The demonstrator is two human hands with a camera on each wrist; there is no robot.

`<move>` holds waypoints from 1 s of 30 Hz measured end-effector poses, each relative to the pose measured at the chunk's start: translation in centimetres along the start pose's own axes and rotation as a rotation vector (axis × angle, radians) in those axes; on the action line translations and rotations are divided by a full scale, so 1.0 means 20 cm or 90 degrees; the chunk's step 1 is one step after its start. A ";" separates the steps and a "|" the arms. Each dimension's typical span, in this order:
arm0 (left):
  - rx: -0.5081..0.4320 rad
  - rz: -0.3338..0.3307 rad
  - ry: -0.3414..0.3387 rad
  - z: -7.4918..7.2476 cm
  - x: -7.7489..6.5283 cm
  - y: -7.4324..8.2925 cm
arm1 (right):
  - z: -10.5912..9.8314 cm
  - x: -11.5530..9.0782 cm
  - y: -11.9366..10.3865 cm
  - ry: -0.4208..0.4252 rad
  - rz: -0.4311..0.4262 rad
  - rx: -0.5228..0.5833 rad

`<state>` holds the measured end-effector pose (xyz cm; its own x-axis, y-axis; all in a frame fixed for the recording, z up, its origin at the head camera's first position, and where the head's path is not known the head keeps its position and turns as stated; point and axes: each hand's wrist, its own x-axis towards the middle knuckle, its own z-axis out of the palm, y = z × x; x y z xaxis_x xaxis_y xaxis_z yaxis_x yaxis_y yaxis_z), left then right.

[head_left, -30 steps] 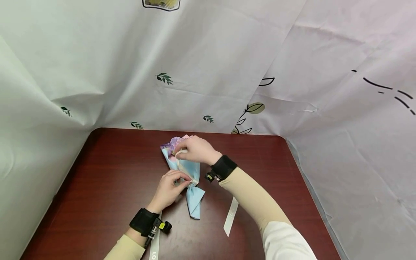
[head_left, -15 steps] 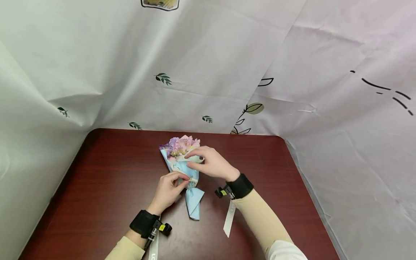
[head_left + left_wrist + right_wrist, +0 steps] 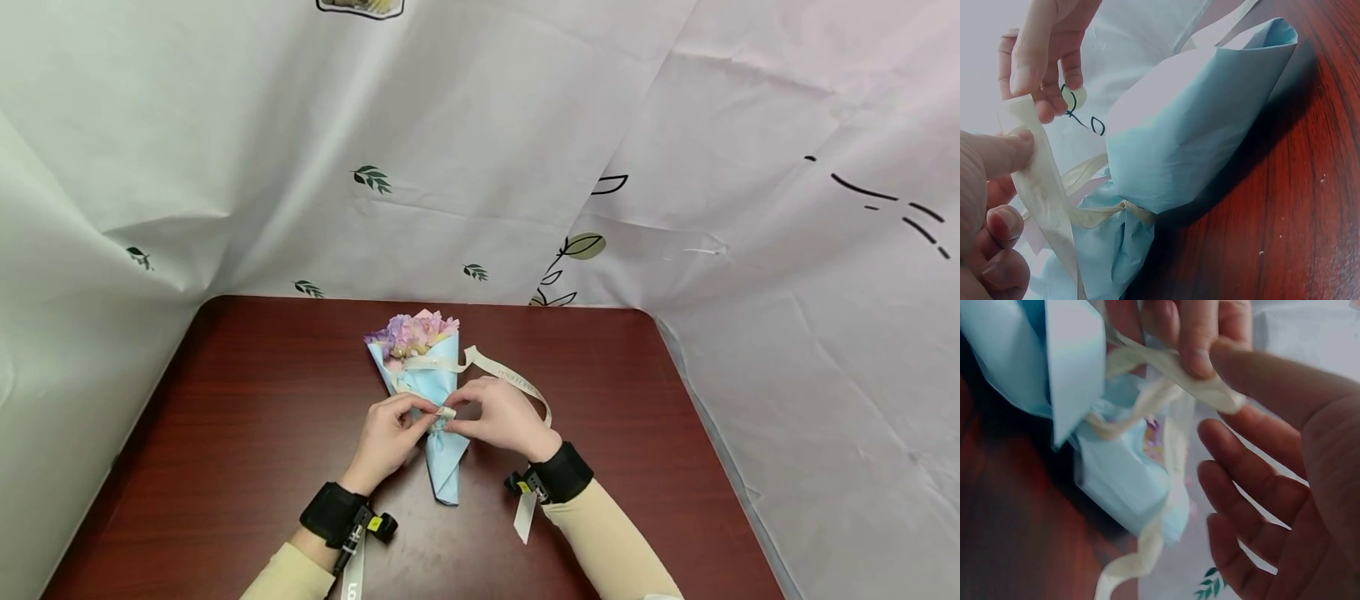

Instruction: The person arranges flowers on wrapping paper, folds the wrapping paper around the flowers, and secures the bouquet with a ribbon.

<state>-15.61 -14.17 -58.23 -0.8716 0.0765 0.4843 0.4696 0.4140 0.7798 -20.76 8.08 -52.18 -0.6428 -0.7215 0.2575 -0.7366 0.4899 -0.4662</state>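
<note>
A bouquet of purple and pink flowers (image 3: 412, 335), wrapped in light blue paper (image 3: 447, 467), lies on the table. A cream ribbon (image 3: 1092, 215) is tied round its gathered neck. Thumb and fingers of my left hand (image 3: 386, 435) pinch a folded length of this ribbon above the neck. My right hand (image 3: 504, 418) is close against the fold from the other side; its thumb and index fingertips stand apart with the folded end between them in the right wrist view. A long ribbon tail (image 3: 513, 379) loops from the wrapping over to the right wrist.
The dark red wooden table (image 3: 247, 417) carries the bouquet near its middle. A printed ribbon end (image 3: 525, 518) lies below the right wrist, and another ribbon strip (image 3: 352, 575) lies beside the left wrist. A white printed cloth (image 3: 480, 167) hangs behind the table.
My right hand has let go of the ribbon tail near the flowers and come down to the fold at the neck. The tail now lies looped to the right. My left hand keeps its pinch.
</note>
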 end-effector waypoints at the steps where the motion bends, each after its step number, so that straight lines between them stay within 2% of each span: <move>1: 0.001 0.002 -0.003 0.00 0.00 0.00 | 0.01 0.00 0.00 0.011 0.003 -0.005; 3: 0.010 0.012 -0.016 -0.01 0.01 0.00 | 0.03 -0.01 -0.01 0.033 0.005 -0.015; 6: 0.076 0.068 -0.032 -0.06 0.03 0.01 | 0.05 -0.01 0.00 0.054 0.005 -0.028; 10: 0.243 0.188 -0.043 -0.22 0.09 0.00 | 0.06 0.00 0.00 0.060 0.011 -0.032; 12: 0.333 0.235 -0.063 -0.31 0.13 -0.02 | 0.06 0.00 0.00 0.061 0.016 -0.028; 15: 0.449 0.274 -0.121 -0.41 0.19 -0.06 | 0.06 0.00 -0.01 0.064 0.025 -0.026; 18: 0.526 0.305 -0.178 -0.46 0.23 -0.10 | 0.07 0.00 -0.01 0.069 0.025 -0.020; 22: 0.572 0.343 -0.203 -0.47 0.27 -0.15 | 0.08 0.02 -0.02 0.076 0.020 -0.014; 27: 0.590 0.359 -0.183 -0.46 0.31 -0.19 | 0.08 0.03 -0.02 0.071 0.027 -0.013; 30: 0.570 0.354 -0.174 -0.46 0.32 -0.18 | 0.08 0.04 -0.03 0.071 0.033 -0.013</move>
<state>-21.58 -23.48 -54.35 -0.6227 0.6112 0.4885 0.6319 0.7610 -0.1467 -20.52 6.47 -53.07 -0.6986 -0.6362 0.3272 -0.7052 0.5353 -0.4649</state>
